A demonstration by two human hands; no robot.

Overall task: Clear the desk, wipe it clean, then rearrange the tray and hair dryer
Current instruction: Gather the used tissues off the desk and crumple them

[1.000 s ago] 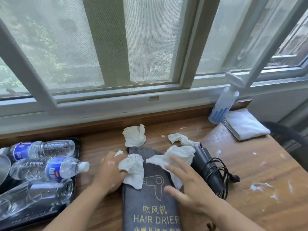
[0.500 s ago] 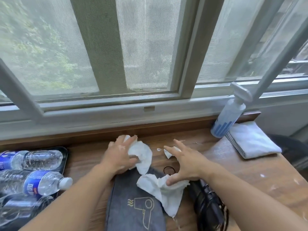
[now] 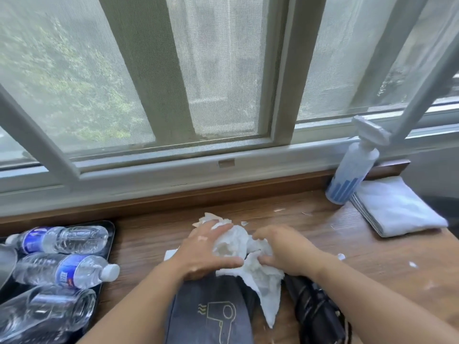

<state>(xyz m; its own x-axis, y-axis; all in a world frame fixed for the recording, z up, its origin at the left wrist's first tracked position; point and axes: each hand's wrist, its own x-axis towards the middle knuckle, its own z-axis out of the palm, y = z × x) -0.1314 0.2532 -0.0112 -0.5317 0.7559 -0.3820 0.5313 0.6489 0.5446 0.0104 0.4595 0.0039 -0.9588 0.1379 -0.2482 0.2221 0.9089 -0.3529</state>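
Left grip and right grip both curled round tissue wad, frame centre, on table, overlapping grey dryer pouch. Hair dryer lower right, under right wrist. Tray with bottles lower left.

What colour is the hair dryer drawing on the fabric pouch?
Yellow hair dryer outline on the dark grey fabric pouch; head view.

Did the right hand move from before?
Yes. The right hand went forward, toward the window, from beside the gray bag's dryer picture to past its top edge, gripping the tissues.
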